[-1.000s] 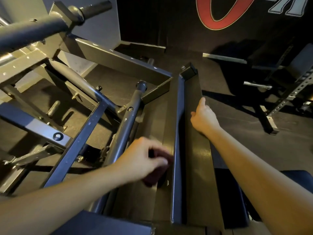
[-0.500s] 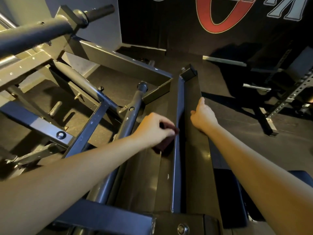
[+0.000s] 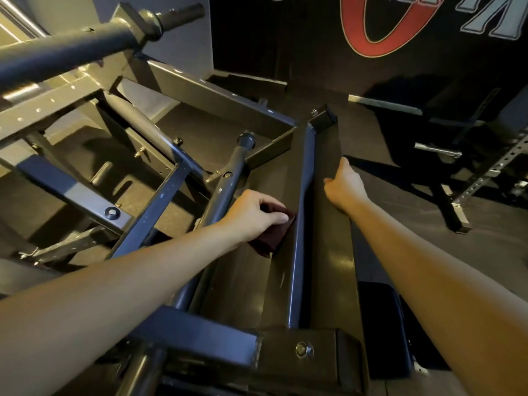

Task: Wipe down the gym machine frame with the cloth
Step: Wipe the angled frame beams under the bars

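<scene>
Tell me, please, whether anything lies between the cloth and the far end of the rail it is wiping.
Nothing visible lies on the rail ahead of the cloth in the left hand. The right hand rests across the rail, off that path. A cross brace comes close on the left near the far end.

Narrow open channel between the long rail [image 3: 300, 238] and the round tube [image 3: 228, 178], partly filled by the left hand [image 3: 254, 215] gripping the cloth [image 3: 271, 238]. Closed at the near end by the cross beam [image 3: 200, 335], at the far end by a short box bar [image 3: 268, 151]. Right hand [image 3: 344, 185] gripping the side plate [image 3: 331, 267]; bare floor [image 3: 400, 212] beyond, rack [image 3: 500, 167] well apart.
</scene>
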{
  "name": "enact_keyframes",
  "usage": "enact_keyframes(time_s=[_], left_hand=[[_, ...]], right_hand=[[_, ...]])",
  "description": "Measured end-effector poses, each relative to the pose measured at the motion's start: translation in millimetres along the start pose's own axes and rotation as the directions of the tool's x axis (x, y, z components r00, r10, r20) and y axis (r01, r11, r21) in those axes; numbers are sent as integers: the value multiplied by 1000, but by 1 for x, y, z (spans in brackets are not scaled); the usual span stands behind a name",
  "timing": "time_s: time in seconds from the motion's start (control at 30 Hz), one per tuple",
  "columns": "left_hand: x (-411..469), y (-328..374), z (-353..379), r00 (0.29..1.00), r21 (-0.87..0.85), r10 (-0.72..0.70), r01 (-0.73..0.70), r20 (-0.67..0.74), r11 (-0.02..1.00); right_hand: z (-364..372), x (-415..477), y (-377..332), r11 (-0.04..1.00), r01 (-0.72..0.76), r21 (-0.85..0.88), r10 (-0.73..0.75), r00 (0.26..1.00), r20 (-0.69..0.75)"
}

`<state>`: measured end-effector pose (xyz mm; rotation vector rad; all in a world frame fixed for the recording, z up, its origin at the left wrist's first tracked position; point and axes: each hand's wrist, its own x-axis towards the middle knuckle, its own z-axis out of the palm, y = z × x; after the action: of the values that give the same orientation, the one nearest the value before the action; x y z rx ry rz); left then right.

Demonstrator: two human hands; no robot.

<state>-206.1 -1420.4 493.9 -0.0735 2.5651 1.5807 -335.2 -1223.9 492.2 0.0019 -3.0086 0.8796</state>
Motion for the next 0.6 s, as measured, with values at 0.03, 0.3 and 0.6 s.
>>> enact_keyframes(time_s=[0.03,0.3,0.6], left_hand=[[-15,1,0,1000,30,15,-15,16,999],[-131,3,9,979,225,97,-136,179,965],[-48,8,19,981,-349,-193,173,-23,921]], right_hand=[[-1,-2,0,1000,-3,21,3,1000,-2],[0,-15,1,998,23,-50,-21,999,45],[-4,-23,-2,1000,-12,-4,12,999,53]])
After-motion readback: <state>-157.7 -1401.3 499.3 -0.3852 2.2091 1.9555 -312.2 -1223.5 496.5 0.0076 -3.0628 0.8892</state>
